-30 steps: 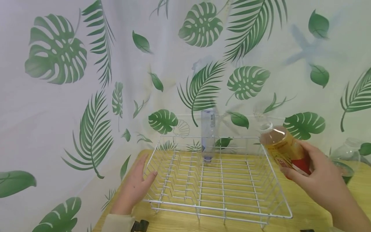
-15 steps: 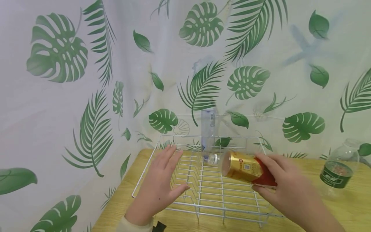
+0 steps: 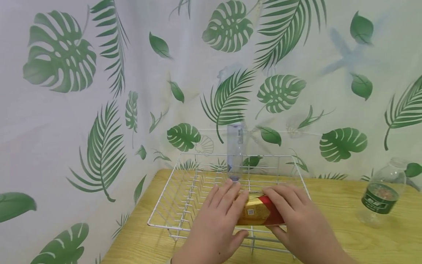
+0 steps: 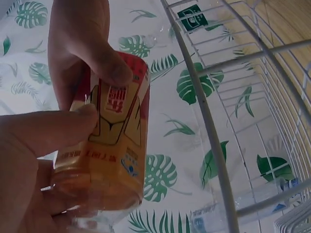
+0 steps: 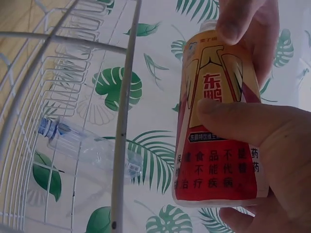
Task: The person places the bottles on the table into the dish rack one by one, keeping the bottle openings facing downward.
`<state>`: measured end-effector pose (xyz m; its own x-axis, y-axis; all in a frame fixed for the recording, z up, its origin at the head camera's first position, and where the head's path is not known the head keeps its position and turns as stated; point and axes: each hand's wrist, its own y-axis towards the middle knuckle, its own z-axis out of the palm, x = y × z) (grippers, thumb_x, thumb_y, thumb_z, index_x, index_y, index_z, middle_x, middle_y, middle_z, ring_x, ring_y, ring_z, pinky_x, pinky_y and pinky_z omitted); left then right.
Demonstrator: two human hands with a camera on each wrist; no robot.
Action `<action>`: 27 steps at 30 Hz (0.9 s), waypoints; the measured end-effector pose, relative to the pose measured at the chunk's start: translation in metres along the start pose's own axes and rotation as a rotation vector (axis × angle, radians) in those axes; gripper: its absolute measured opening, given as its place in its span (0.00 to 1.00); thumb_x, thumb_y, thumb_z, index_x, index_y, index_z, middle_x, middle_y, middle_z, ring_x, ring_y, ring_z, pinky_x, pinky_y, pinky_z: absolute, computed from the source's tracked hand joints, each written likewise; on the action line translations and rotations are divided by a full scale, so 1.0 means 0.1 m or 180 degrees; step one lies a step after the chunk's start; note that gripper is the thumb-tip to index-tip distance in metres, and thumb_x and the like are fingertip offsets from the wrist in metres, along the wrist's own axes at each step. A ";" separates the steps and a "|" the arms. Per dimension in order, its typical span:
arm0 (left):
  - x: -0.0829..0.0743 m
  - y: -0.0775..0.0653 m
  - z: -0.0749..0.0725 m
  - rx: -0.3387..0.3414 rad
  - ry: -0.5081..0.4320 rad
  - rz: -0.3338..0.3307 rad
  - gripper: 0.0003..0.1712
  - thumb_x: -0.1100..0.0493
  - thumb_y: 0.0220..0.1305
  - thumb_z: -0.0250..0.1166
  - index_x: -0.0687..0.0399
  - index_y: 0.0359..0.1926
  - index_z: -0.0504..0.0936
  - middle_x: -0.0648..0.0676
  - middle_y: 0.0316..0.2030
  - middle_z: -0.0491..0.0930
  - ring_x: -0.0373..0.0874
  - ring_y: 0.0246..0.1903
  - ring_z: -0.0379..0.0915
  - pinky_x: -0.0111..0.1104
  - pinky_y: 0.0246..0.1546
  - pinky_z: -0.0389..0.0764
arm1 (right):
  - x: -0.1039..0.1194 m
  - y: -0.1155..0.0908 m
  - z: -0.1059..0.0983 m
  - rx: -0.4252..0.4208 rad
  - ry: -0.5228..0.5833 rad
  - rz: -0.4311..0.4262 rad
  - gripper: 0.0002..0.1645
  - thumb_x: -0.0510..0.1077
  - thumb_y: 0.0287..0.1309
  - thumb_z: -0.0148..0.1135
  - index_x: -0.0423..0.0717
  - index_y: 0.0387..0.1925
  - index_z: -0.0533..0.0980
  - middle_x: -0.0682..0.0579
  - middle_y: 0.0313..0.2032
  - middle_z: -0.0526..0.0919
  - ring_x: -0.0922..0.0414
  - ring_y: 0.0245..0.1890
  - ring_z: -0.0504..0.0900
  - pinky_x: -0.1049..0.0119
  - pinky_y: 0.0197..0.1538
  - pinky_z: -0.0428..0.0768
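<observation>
A drink bottle (image 3: 255, 212) with a gold and red label lies sideways between my two hands, low over the front of the white wire dish rack (image 3: 260, 240). My left hand (image 3: 214, 216) grips its neck end; in the left wrist view the thumb presses the gold label and the other fingers wrap below. With my right hand (image 3: 300, 216) I hold the red base end, the thumb across the label's front in the right wrist view. The neck is mostly hidden behind my left fingers in the head view.
A clear bottle (image 3: 234, 150) stands neck down at the rack's back side, against the leaf-print sheet (image 3: 280, 44). To the right on the wooden table (image 3: 336, 198) is a clear bottle with a green label (image 3: 380, 198). Wire dividers line the rack's left half.
My right hand has carried the gold and red bottle leftward from the rack's right side to its front middle. The left hand has moved right from the rack's left edge and taken hold of the neck end.
</observation>
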<state>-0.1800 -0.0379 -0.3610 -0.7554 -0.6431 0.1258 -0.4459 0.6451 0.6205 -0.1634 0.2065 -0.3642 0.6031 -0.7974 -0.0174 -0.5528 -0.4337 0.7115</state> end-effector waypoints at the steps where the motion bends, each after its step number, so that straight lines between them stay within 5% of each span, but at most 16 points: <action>1: -0.02 0.00 0.01 0.0001 0.0025 0.0004 0.54 0.43 0.48 0.81 0.56 0.72 0.67 0.57 0.69 0.67 0.53 0.72 0.58 0.49 0.70 0.62 | 0.01 0.00 0.01 -0.0008 0.0012 -0.0026 0.55 0.45 0.25 0.89 0.43 0.63 0.75 0.47 0.57 0.77 0.46 0.59 0.72 0.64 0.62 0.72; 6: -0.07 0.00 0.09 -0.0048 0.0050 -0.0063 0.54 0.45 0.44 0.83 0.57 0.70 0.69 0.55 0.66 0.70 0.50 0.69 0.63 0.43 0.69 0.66 | 0.04 0.00 0.05 -0.0053 0.0084 -0.0100 0.53 0.43 0.27 0.88 0.41 0.62 0.76 0.46 0.57 0.77 0.44 0.61 0.70 0.73 0.71 0.52; 13: -0.09 0.01 0.21 -0.0234 0.0002 -0.0112 0.52 0.53 0.41 0.85 0.59 0.68 0.70 0.55 0.62 0.73 0.50 0.66 0.67 0.38 0.70 0.63 | 0.08 0.00 0.07 -0.0101 0.0130 -0.0164 0.49 0.42 0.28 0.86 0.39 0.59 0.76 0.47 0.54 0.77 0.44 0.58 0.71 0.72 0.72 0.51; 21: -0.11 0.03 0.22 -0.0197 -0.0054 -0.0106 0.53 0.54 0.40 0.87 0.58 0.67 0.70 0.53 0.59 0.74 0.48 0.60 0.70 0.35 0.65 0.70 | 0.07 -0.02 0.06 -0.0142 0.0079 -0.0151 0.53 0.45 0.27 0.87 0.40 0.62 0.76 0.46 0.57 0.77 0.41 0.63 0.70 0.69 0.74 0.51; 24: -0.09 0.03 0.23 -0.0194 -0.0131 -0.0100 0.51 0.54 0.42 0.86 0.58 0.66 0.71 0.52 0.58 0.73 0.47 0.60 0.71 0.34 0.64 0.71 | 0.07 -0.03 0.02 -0.0030 0.0103 -0.0081 0.50 0.60 0.42 0.82 0.44 0.66 0.73 0.47 0.62 0.75 0.40 0.68 0.66 0.64 0.74 0.55; 27: -0.07 0.03 0.24 -0.0202 -0.0298 -0.0159 0.49 0.55 0.44 0.85 0.57 0.66 0.71 0.52 0.58 0.74 0.46 0.59 0.71 0.33 0.64 0.72 | 0.05 -0.03 -0.05 -0.0040 0.0266 0.0014 0.50 0.75 0.56 0.63 0.50 0.70 0.70 0.47 0.68 0.70 0.40 0.72 0.62 0.66 0.73 0.56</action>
<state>-0.1877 -0.0217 -0.3780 -0.7758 -0.6306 0.0225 -0.4551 0.5839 0.6723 -0.1562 0.2054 -0.3629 0.6468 -0.7614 0.0441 -0.5487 -0.4245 0.7202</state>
